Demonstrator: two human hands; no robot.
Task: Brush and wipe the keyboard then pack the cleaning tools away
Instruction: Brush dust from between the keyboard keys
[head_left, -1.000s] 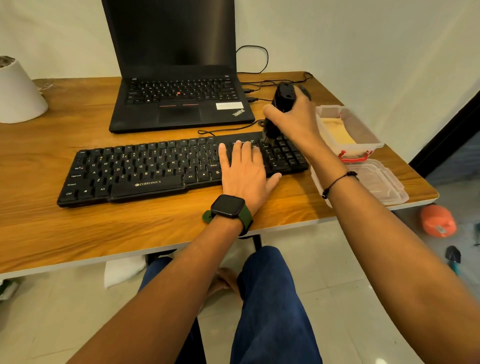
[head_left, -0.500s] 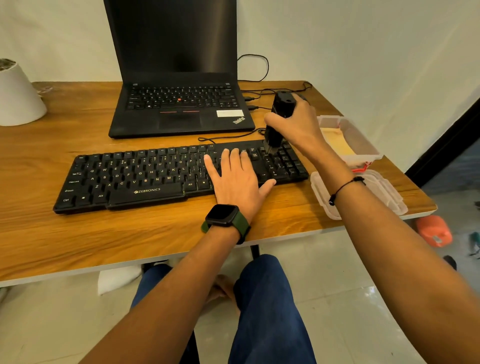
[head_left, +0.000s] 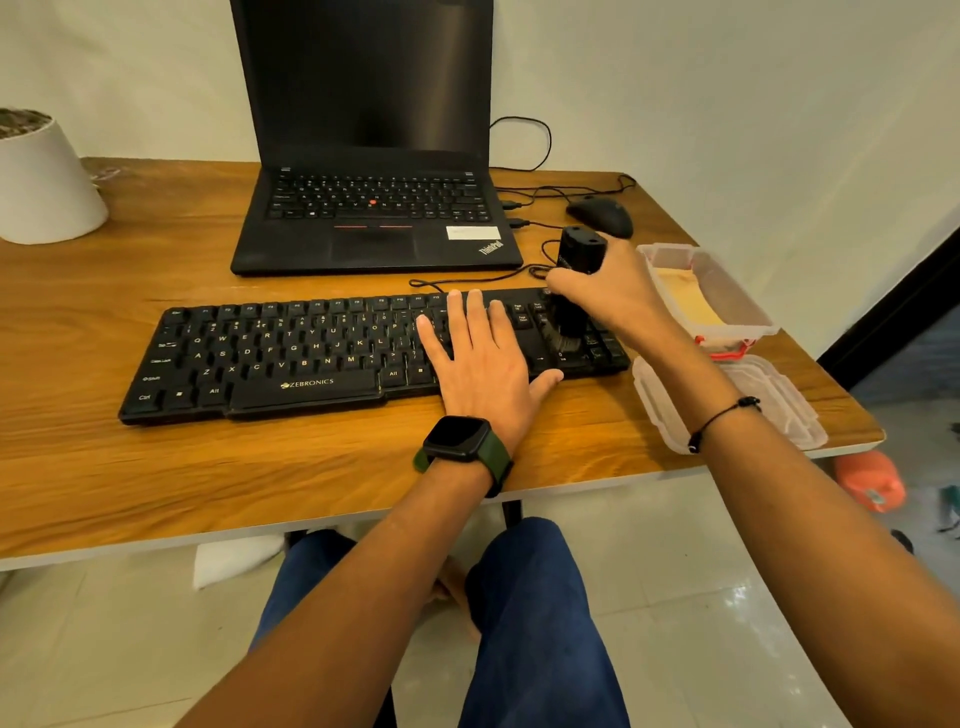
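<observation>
While our left hand (head_left: 485, 358) lay flat on the long black plastic keyboard (head_left: 291, 358), our right hand (head_left: 608, 288) gripped the upright black brush (head_left: 574, 291), bristles touching the keyboard's right-end keys.

A long black plastic keyboard (head_left: 332, 358) with white letters lies flat on the brown wooden tabletop (head_left: 208, 478), in the middle of the frame. A chunky black brush (head_left: 574, 291) with a thick handle stands almost upright at the right end of the keyboard, with its dark bristles down on the keys. At the right of the frame sits a clear plastic box (head_left: 727, 291) with a red clip and a folded yellow cloth (head_left: 685, 301) inside. Its clear flat lid (head_left: 779, 405) lies just below it, near the tabletop edge.
</observation>
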